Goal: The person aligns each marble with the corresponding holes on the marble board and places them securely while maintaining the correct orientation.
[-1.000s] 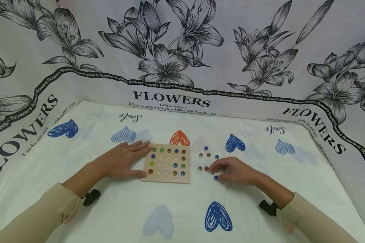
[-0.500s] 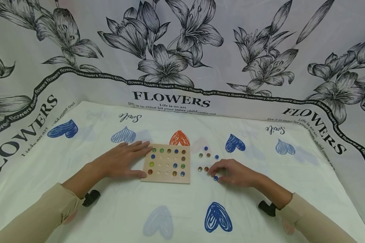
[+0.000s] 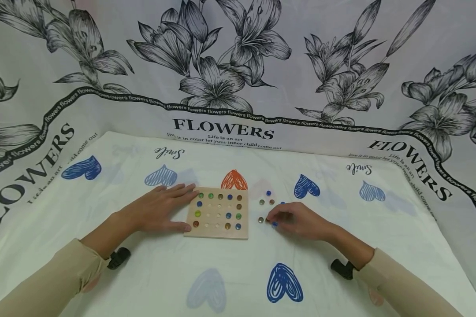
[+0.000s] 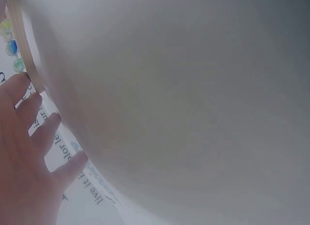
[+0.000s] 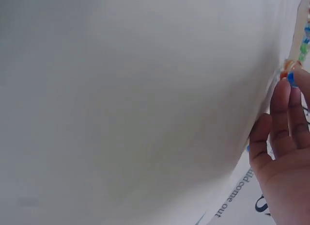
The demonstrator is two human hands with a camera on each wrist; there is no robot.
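My left hand (image 3: 164, 209) lies with fingers spread at the left side of a square wooden marble board (image 3: 214, 233), thumb and fingertips on its edge. Glass marbles in green, blue, brown and yellow sit in many of its hollows; several hollows near the middle hold none. To the right of the board, my right hand (image 3: 303, 221) pinches a blue marble (image 3: 275, 224) between thumb and fingers. Its fingertips overlap a reddish-brown marble in the head view; an orange-and-white marble (image 5: 289, 66) shows just beyond them in the right wrist view.
Several loose marbles lie between board and right hand, among them a blue marble (image 3: 268, 193), a brown marble (image 3: 271, 202) and a greyish marble (image 3: 260, 219). The white cloth (image 3: 143, 273) has printed hearts. A flower-printed curtain (image 3: 285, 88) rises behind it.
My right hand has taken hold of the blue marble and moved it slightly left and away from me, toward the reddish-brown one. My left hand and the board stay put.
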